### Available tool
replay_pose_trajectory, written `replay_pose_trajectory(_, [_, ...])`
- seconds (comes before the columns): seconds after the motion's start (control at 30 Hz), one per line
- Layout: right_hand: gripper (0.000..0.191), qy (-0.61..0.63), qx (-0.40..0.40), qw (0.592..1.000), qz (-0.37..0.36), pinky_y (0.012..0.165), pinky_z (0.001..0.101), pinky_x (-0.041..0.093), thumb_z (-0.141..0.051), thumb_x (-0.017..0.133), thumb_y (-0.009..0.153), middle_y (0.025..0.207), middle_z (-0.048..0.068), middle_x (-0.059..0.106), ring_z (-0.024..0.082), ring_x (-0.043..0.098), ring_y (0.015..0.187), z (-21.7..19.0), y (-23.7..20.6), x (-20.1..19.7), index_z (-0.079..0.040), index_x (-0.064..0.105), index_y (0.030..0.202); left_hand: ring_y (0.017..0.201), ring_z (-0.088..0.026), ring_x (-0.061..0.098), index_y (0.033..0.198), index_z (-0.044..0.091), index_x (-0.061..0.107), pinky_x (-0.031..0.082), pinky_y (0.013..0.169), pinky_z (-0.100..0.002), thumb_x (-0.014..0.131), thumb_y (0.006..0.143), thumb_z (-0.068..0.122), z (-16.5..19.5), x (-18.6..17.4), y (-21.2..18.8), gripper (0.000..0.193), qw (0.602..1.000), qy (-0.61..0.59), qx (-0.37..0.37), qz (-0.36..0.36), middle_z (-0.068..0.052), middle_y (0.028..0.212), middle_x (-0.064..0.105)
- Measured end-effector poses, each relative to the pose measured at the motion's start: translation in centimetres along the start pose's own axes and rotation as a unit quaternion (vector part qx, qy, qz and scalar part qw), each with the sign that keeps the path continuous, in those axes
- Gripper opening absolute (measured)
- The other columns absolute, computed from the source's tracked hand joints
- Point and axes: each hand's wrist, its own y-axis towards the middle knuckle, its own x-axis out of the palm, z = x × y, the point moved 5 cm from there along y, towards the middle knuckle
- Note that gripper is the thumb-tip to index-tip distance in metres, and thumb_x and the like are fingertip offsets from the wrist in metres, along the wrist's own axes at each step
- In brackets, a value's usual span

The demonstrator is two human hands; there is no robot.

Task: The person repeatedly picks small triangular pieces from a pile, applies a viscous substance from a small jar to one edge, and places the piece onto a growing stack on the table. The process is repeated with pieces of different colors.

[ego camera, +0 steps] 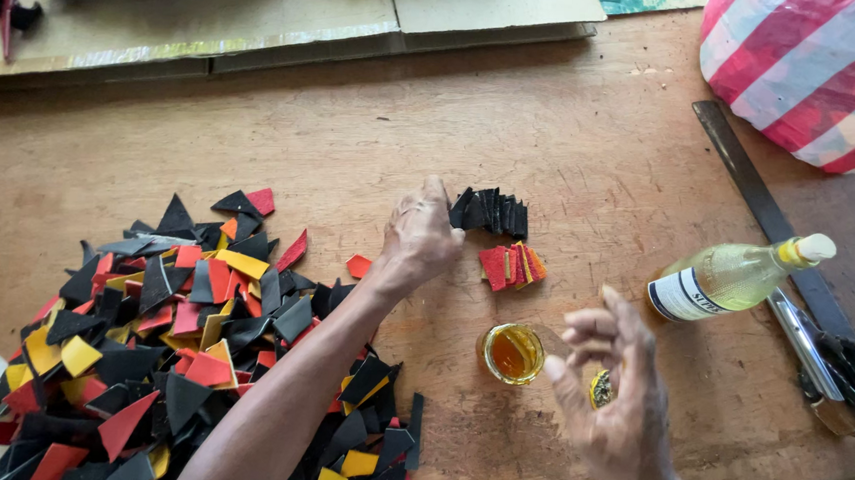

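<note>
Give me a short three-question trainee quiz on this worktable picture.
1. True or false: the left hand touches the row of black pieces.
2. What lies just below that row? A) red pieces B) scissors C) bottle
3. What does the small jar near the right hand hold?

Key: 1 true. 2 A, the red pieces. 3 An amber liquid.

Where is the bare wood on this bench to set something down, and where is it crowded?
Free: the wide strip between the cardboard sheets and the scrap pile, and the wood between the black stack and metal ruler. Crowded: around the glue jar, bottle and scissors.
</note>
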Motion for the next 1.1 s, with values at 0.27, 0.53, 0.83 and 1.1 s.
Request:
replay_pose_trajectory(0.27, [0.068,-0.016,0.010,0.988,-0.151,0.104,0.0431,0.052,0.000,0.052,0.094,0.130,0.015,0.065,0.025,0.064,0.121,0.8,10.2,2.9,-0.004,0.022,0.154,0.081,-0.033,0.064,0.099,0.003,0.050,0.051,0.074,-0.048,0.072,0.078,0.002,1.2,0.4,-1.3,0.030,0.987,-0.031,0.135,0.082,-0.018,0.086,0.061])
replay_pose_trajectory(0.53, [0.066,0.000,0.002,0.983,-0.184,0.102,0.0391,0.056,0.010,0.041,0.091,0.125,0.015,0.063,0.025,0.068,0.116,2.5,14.7,6.8,-0.006,0.020,0.152,0.093,-0.039,0.061,0.101,0.005,0.053,0.049,0.082,-0.051,0.078,0.074,0.006,1.4,1.0,-1.9,0.036,0.975,-0.071,0.188,0.097,-0.019,0.094,0.061])
replay_pose_trajectory(0.83, [0.065,-0.005,0.054,0.977,-0.204,0.094,0.0364,0.059,0.011,0.042,0.091,0.126,0.013,0.060,0.021,0.068,0.113,2.8,15.1,7.9,-0.008,0.022,0.150,0.102,-0.045,0.059,0.110,-0.003,0.050,0.050,0.083,-0.054,0.067,0.075,-0.003,3.6,-2.6,-4.6,0.039,0.987,0.016,0.142,0.069,-0.027,0.108,0.056])
replay_pose_trajectory(1.1, [0.067,0.087,-0.015,0.982,-0.170,0.101,0.0399,0.055,0.007,0.054,0.093,0.130,0.017,0.059,0.024,0.063,0.119,0.8,14.1,4.8,-0.007,0.023,0.151,0.124,-0.040,0.051,0.142,-0.013,0.043,0.041,0.104,-0.049,0.064,0.064,0.004,4.5,0.8,-16.9,0.083,0.951,0.210,0.215,-0.070,-0.027,0.135,0.049])
